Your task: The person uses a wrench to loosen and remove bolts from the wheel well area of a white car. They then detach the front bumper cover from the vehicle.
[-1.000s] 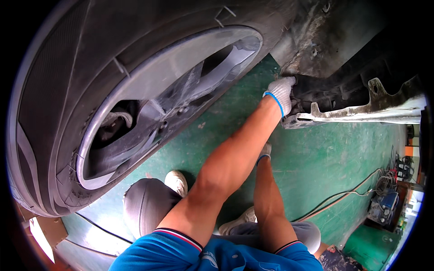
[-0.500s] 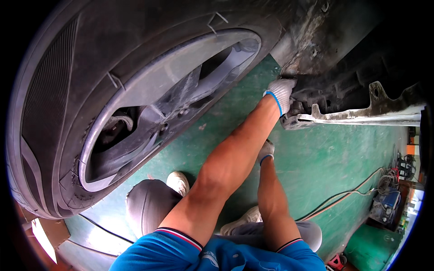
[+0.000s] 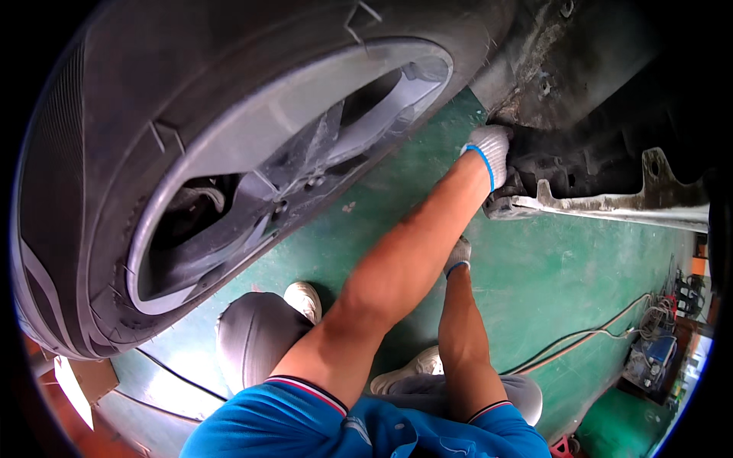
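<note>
My left hand (image 3: 489,149), in a pale knit glove with a blue cuff, reaches up to the end of a dark car body part (image 3: 565,164). That part has a worn, light flange (image 3: 626,202) along its lower edge. The fingers of this hand go in behind the dark edge and are hidden. Lower down, my right hand (image 3: 460,256) wears a similar glove and is partly covered by my left forearm. Its fingers do not show clearly, nor anything in them. Left of my arms stands a car wheel with a black tire (image 3: 122,153) and grey alloy rim (image 3: 221,153).
Dirty wheel-arch metal (image 3: 538,84) hangs above my left hand. Cables (image 3: 569,342) run across the green floor (image 3: 382,206) to a blue-topped machine (image 3: 653,351) at right. A green container (image 3: 622,420) stands below it. A cardboard box (image 3: 92,378) sits at lower left.
The view has shifted a little, so the wheel sits further left and the body part slightly further right. My left hand stays at the part's end; my right hand stays below it.
</note>
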`<state>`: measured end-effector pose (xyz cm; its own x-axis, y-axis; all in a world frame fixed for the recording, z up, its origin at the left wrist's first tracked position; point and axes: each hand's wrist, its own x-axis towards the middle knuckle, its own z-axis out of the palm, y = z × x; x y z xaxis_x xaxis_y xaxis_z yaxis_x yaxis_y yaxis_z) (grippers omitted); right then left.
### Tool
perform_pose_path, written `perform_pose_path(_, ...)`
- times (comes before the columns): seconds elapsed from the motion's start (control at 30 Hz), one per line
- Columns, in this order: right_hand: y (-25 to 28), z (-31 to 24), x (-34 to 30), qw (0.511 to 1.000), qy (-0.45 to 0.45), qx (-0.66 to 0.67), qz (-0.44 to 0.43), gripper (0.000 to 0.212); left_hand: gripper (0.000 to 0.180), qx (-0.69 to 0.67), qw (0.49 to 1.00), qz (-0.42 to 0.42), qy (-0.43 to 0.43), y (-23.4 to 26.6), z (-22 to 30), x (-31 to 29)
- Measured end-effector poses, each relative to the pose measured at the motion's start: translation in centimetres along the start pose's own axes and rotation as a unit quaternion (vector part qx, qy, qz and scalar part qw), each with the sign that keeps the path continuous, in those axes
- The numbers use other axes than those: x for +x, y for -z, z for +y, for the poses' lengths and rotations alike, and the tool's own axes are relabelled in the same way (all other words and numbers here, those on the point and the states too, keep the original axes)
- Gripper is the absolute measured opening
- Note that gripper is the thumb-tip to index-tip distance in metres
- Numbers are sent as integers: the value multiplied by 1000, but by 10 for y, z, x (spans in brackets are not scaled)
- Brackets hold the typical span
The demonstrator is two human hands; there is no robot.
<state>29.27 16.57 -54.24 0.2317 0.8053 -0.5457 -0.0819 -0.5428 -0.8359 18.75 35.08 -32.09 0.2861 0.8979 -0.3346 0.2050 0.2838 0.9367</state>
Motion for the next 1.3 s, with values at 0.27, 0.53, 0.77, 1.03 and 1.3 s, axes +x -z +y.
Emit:
perform_pose_path(0.27, 8, -9, 6, 999, -10, 43, -10, 15, 22, 562, 814, 93, -117, -22, 13, 2)
perform_pose_path(0.53, 23, 37, 38, 921, 312, -227, 52, 22, 26, 453, 859, 210, -109, -45, -6, 11)
perform_pose_path(0.77, -20, -41, -26, 996, -64, 37, 39, 24, 24, 521, 825, 196, -96, -8, 9, 6)
perform_pose_path(1.03, -5, -31, -16, 991, -91, -39, 87, 18, 49, 349, 882, 260, -181, 6, 12, -66)
perform_pose_path(1.3, 16, -5, 7, 992, -79, 95, 40, 8, 40, 319, 918, 148, -184, -3, 21, -47)
